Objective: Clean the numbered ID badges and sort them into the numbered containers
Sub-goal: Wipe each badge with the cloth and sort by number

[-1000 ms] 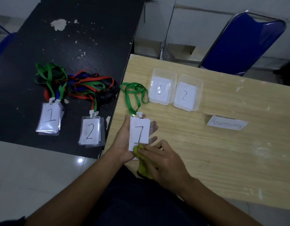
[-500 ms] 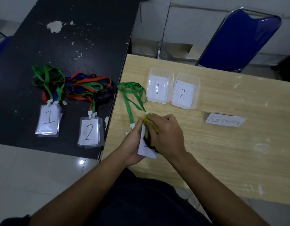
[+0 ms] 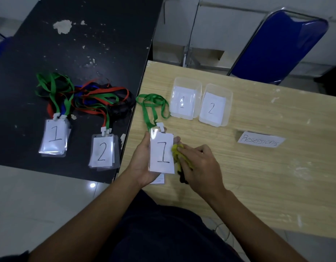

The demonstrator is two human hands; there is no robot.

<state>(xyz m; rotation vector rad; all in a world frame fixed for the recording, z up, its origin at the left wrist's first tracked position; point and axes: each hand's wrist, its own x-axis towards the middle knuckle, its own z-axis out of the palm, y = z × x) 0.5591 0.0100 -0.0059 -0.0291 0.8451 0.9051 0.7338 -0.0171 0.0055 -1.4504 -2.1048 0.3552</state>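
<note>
Obs., head view. Badge "1" (image 3: 161,152) is held face up in the left grip (image 3: 141,163): thumb along its left edge, fingers curled behind it, fingertips (image 3: 176,138) showing past the right edge. The right grip (image 3: 200,167) is curled round a yellow cloth (image 3: 177,154), which touches the badge's right edge.

Badge position: just above the near-left part of the wooden worktop (image 3: 258,176), in front of the person.

Long axis: runs away from the person, clip end farthest. The green lanyard (image 3: 151,108) trails from the clip over the worktop and ends just left of container "1" (image 3: 188,83).

Key relation: container "1" lies straight beyond the clip end and slightly right; container "2" (image 3: 218,88) touches its right side. Both appear to hold only their number sheets.

Judgement: wiping is under way. When it ends, the left grip already carries the badge and is the nearer one to container "1", so a forward reach along the badge's own axis should serve. The loose lanyard may drag or snag the container rim.

Unsorted stacks "1" (image 3: 53,137) and "2" (image 3: 103,150) wait on the black worktop (image 3: 88,44), left.
</note>
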